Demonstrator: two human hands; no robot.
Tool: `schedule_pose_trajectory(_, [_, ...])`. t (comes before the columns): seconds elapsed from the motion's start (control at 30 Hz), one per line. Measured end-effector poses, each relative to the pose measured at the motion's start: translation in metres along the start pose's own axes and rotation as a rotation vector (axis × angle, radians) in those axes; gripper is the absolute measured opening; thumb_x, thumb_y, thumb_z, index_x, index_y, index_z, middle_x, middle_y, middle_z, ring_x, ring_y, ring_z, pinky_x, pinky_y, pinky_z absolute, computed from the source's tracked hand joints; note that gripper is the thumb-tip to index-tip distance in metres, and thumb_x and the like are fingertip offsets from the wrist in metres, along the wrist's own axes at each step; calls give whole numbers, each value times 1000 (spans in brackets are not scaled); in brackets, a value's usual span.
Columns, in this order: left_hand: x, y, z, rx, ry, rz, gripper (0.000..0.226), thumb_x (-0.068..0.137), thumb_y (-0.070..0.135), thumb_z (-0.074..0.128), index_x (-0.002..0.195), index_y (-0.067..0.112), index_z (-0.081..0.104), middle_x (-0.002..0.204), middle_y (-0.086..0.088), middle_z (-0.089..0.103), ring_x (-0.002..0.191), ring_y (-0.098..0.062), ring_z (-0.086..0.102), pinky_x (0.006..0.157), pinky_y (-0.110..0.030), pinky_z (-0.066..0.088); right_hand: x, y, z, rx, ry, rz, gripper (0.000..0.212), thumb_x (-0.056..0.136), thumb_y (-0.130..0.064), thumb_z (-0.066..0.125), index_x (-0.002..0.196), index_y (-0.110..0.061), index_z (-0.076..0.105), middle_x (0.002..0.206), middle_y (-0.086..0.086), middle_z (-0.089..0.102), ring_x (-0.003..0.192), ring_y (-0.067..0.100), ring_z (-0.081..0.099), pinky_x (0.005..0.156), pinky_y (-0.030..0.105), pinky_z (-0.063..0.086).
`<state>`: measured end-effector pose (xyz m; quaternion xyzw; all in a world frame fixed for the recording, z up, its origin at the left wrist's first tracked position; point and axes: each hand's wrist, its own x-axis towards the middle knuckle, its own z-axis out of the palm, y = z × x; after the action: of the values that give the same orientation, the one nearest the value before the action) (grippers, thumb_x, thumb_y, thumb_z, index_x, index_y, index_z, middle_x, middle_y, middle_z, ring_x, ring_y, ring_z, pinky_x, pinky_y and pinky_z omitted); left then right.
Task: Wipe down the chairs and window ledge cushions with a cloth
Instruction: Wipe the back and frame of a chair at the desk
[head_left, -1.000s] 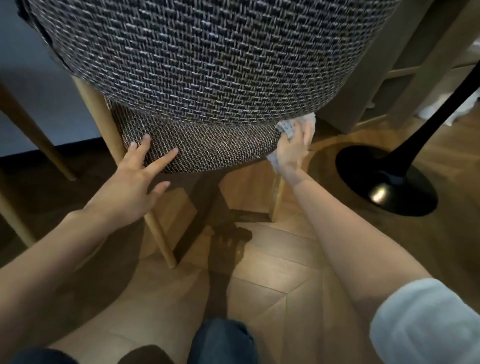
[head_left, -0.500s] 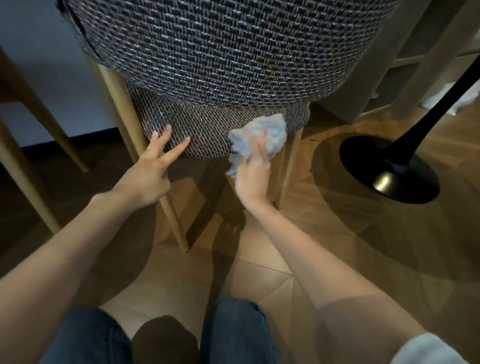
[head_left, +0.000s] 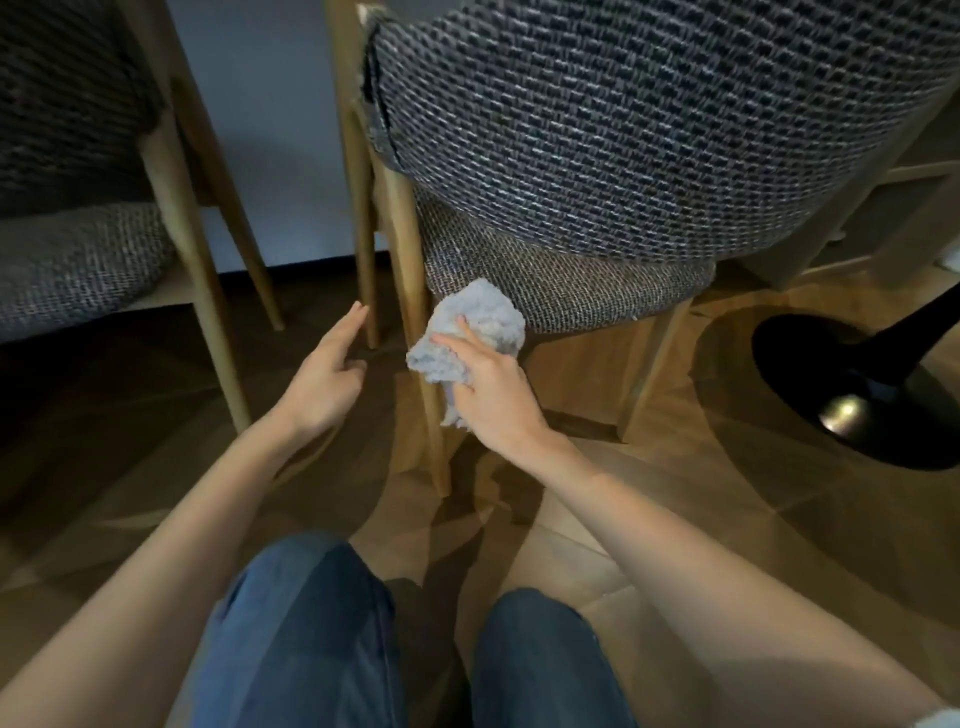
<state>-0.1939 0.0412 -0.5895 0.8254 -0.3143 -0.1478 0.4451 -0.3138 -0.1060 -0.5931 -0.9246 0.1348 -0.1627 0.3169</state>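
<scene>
A chair (head_left: 649, 130) with dark woven fabric on its curved back and seat fills the top right, standing on pale wooden legs. My right hand (head_left: 493, 387) grips a crumpled light blue cloth (head_left: 475, 330) and presses it against the left end of the seat's lower edge, beside the rear left leg. My left hand (head_left: 327, 371) hovers with straight fingers just left of that leg, holding nothing. Its fingertips reach near a thinner wooden leg behind.
A second woven chair (head_left: 67, 260) with wooden legs stands at the left. A black round table base (head_left: 852, 384) with a slanted black post sits on the wooden floor at right. Wooden shelving (head_left: 893, 208) stands behind it. My knees in blue jeans (head_left: 311, 639) are at the bottom.
My right hand has swept the cloth leftward along the seat's lower edge, from its right end to its left end. My left hand has come off the seat fabric and moved left of the leg.
</scene>
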Motion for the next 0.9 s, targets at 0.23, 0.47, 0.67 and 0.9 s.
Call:
schedule_pose_trajectory(0.23, [-15, 31, -31, -661, 40, -212, 42, 97, 41, 46, 137, 29, 45, 135, 5, 53, 121, -18, 52, 96, -37, 44, -7, -18, -38, -136, -76, -161, 61, 79, 1, 61, 123, -27, 30, 143, 2, 47, 110, 30, 59, 72, 32, 46])
schedule_pose_trajectory(0.47, [-25, 41, -38, -784, -201, -372, 55, 75, 59, 63, 118, 26, 58, 118, 2, 63, 110, -17, 60, 79, -29, 49, -6, -44, -48, -269, -71, -510, 47, 76, 13, 65, 105, -20, 47, 145, 0, 37, 131, 19, 43, 90, 35, 53])
schedule_pose_trajectory(0.67, [-23, 34, -46, -987, 18, -248, 40, 89, 19, 63, 128, 21, 52, 123, 1, 63, 112, -17, 61, 85, -32, 53, 1, -61, -60, -353, 53, -542, 43, 78, 14, 60, 112, -11, 65, 132, 10, 51, 123, 27, 51, 97, 45, 49])
schedule_pose_trajectory(0.9, [30, 61, -81, -1026, 246, -137, 34, 93, 2, 50, 123, 18, 52, 124, -5, 60, 114, -20, 58, 95, -37, 48, 47, -107, -128, -1012, 344, -579, 52, 81, -19, 54, 133, -15, 52, 155, 12, 27, 147, 30, 13, 118, 51, -7])
